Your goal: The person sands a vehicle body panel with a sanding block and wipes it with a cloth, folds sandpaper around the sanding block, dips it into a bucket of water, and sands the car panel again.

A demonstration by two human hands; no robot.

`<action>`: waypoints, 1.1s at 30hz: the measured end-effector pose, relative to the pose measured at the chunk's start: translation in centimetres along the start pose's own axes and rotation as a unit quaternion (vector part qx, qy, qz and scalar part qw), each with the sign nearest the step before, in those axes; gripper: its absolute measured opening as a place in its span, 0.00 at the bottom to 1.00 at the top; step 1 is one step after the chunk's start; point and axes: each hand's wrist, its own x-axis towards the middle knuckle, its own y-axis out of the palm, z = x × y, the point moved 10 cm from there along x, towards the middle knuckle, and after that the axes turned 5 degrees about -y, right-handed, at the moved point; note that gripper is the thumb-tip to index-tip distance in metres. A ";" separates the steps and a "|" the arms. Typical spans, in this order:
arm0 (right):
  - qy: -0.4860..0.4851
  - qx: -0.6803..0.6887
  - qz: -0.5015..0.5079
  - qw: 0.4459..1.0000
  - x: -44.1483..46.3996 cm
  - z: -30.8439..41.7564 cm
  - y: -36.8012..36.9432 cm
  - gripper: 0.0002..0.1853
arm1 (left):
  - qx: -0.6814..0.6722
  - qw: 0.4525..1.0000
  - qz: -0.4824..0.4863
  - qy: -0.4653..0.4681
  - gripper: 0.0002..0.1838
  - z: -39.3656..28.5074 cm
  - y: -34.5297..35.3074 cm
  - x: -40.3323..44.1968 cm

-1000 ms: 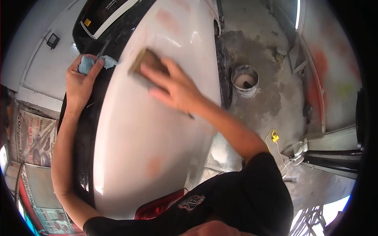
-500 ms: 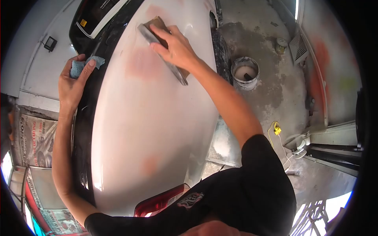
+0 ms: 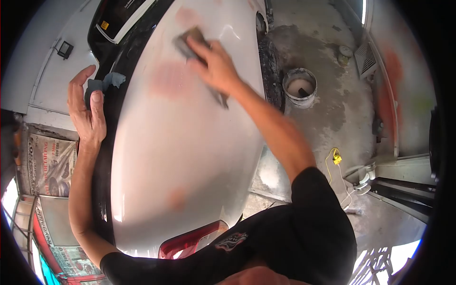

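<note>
My right hand (image 3: 216, 66) is wrapped over a long sanding block (image 3: 184, 42), with brownish sandpaper around it. The block lies aslant on the white car panel (image 3: 156, 142), which has several reddish-pink patches; hand and block are blurred. My left hand (image 3: 88, 109) is at the dark window edge on the panel's left. A crumpled blue-grey cloth (image 3: 114, 80) sits loosely between its thumb and raised fingers.
A bucket of cloudy liquid (image 3: 300, 88) with a dark object inside stands on the wet concrete floor (image 3: 327, 109). Behind it is a small can (image 3: 345, 54). A yellow plug (image 3: 337, 156) with a cord lies to the right. The red tail light (image 3: 190, 242) is near my body.
My right hand and the sanding block have shifted slightly down and right over the panel. The fingers of my left hand have straightened and loosened around the cloth. The view has shifted slightly.
</note>
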 end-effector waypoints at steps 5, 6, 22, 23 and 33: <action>-0.166 -0.040 0.020 0.985 -12.3 9.1 1.9 0.35 | -0.034 0.999 -0.022 -0.033 0.26 1.2 -0.1 -0.4; -0.128 -0.027 0.015 0.991 -10.2 7.8 1.6 0.35 | -0.046 0.998 -0.017 -0.041 0.26 1.3 0.0 -0.4; 0.030 -0.031 -0.032 0.999 1.5 -1.0 -0.4 0.32 | -0.044 0.998 -0.034 -0.015 0.23 1.2 -0.2 0.2; 0.029 -0.031 -0.027 0.999 1.5 -0.6 -0.3 0.32 | -0.034 0.999 -0.040 -0.003 0.23 1.0 -0.3 0.3; -0.012 -0.046 0.039 0.998 1.1 4.0 0.9 0.33 | -0.062 0.997 -0.042 -0.034 0.23 1.2 -0.3 0.4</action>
